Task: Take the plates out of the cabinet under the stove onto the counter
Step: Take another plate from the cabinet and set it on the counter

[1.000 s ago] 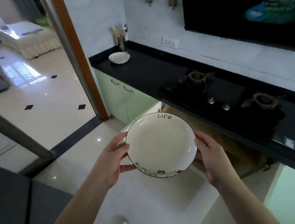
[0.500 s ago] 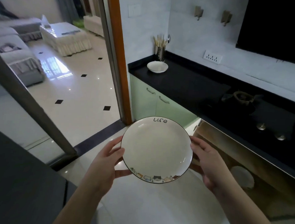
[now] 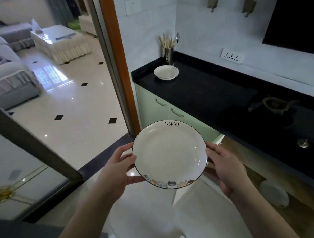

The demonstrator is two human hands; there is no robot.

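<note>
I hold a white plate (image 3: pixel 169 153) with a thin black rim, the word "Life" at its far edge and small cat drawings at its near edge. My left hand (image 3: pixel 121 164) grips its left rim and my right hand (image 3: pixel 224 166) grips its right rim. The plate is level, in the air in front of the black counter (image 3: pixel 207 92). A second white plate (image 3: pixel 166 72) sits on the counter's far left end. Another pale plate (image 3: pixel 274 194) lies in the open cabinet under the stove (image 3: pixel 282 113), at lower right.
A steel holder with chopsticks and a spoon (image 3: pixel 168 51) stands behind the counter plate. Green cabinet doors (image 3: pixel 158 106) lie below the counter. An orange door frame (image 3: pixel 117 54) borders the counter's left. A dark glass-edged surface (image 3: pixel 25 149) juts in at left.
The view has swung left and nearer to the counter's left end; the held plate stays level between both hands, now closer to the green cabinet doors.
</note>
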